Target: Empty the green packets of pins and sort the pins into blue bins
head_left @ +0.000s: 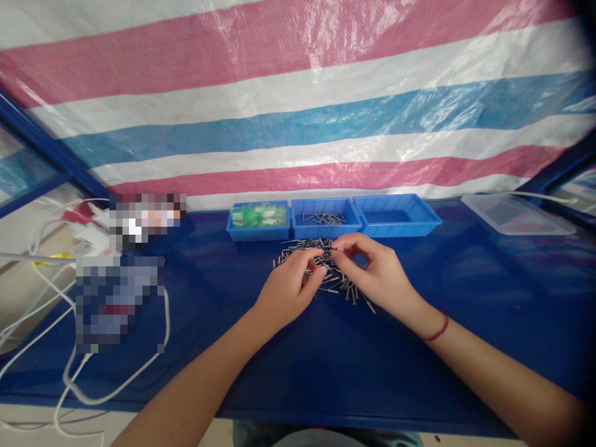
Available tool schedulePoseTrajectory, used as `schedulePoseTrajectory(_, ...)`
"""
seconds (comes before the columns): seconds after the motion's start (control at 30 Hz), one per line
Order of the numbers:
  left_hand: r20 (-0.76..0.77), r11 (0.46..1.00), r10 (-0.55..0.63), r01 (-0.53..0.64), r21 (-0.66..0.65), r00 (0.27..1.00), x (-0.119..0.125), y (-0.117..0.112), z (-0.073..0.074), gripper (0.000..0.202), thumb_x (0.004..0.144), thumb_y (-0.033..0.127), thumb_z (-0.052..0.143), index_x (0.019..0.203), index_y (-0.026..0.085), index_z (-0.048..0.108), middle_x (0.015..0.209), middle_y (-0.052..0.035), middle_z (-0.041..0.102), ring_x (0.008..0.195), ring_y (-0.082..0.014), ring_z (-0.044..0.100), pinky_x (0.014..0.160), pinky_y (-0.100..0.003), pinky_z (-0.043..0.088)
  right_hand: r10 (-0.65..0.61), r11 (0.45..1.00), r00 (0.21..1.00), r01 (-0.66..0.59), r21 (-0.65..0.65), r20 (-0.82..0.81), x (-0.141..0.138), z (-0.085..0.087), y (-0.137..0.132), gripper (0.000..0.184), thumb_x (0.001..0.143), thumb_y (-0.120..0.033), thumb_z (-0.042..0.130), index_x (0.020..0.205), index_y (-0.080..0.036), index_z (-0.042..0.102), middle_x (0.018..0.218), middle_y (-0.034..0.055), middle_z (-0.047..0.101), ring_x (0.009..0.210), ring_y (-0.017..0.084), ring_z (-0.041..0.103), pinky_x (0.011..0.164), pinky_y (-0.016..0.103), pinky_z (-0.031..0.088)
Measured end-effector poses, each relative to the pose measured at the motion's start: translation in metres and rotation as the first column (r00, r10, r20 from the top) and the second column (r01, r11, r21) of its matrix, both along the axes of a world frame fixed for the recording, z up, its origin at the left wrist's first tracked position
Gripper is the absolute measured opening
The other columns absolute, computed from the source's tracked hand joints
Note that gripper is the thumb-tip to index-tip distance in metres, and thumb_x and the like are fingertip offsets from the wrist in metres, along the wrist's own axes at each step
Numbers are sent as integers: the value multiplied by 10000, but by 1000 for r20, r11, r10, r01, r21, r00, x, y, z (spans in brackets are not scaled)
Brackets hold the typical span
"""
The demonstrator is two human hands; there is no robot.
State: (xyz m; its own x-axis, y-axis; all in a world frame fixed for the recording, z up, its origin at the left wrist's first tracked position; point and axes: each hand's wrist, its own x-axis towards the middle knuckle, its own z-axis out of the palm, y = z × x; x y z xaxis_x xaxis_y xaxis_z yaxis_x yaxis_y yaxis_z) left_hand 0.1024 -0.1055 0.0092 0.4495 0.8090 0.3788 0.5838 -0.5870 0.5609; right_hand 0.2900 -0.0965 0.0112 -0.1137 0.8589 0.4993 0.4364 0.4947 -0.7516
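Note:
A loose heap of small grey metal pins (298, 251) lies on the blue table (326, 354), just in front of three blue trays. My left hand (286, 287) rests on the heap with its fingers curled down among the pins. My right hand (372, 270) hovers at the heap's right side, thumb and forefinger pinched on a single pin at about the heap's middle. A red string circles my right wrist.
Left tray (258, 222) holds green and clear plastic parts. Middle tray (325, 218) holds several pins. Right tray (395, 215) looks bare. A clear lid or tray (516, 214) lies far right. White cables (69, 372) and blurred items crowd the left. A striped tarp hangs behind.

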Motion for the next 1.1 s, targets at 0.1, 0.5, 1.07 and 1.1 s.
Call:
schedulePoseTrajectory(0.1, -28, 1000, 4, -4, 21, 1000, -8, 5, -2, 291, 955, 293, 462, 1224, 194, 515, 978, -41, 652, 724, -130, 604, 733, -275, 500, -96, 986, 985, 75, 146, 142, -2, 10, 26, 99, 866, -253, 546, 905, -218, 630, 909, 51, 692, 815, 203, 627, 770, 356, 503)
schedulePoseTrajectory(0.5, -225, 990, -26, 56, 126, 974, -17, 12, -6, 216, 945, 188, 440, 1078, 168, 608, 992, -68, 669, 901, -188, 609, 838, -334, 477, -301, 938, 851, 185, 291, 429, -1, 11, 72, 216, 841, -220, 537, 1022, -164, 641, 964, 107, 703, 951, 303, 613, 836, 433, 453)
schedulePoseTrajectory(1.07, -476, 995, -87, 95, -8, 875, -27, 13, 14, 168, 859, 175, 529, 950, 187, 670, 967, -46, 634, 872, -190, 582, 794, -315, 448, 7, 999, 977, -17, 44, 213, 9, -9, 0, 104, 864, -188, 560, 924, -197, 644, 923, 44, 708, 843, 187, 649, 788, 321, 506)
schedulePoseTrajectory(1.1, -490, 995, -96, 100, -18, 866, -27, 14, 14, 158, 871, 197, 534, 940, 188, 675, 951, -43, 635, 857, -187, 586, 773, -308, 449, 15, 999, 977, -24, 38, 215, 9, -10, 1, 104, 862, -183, 562, 922, -193, 646, 920, 46, 708, 838, 185, 650, 785, 319, 506)
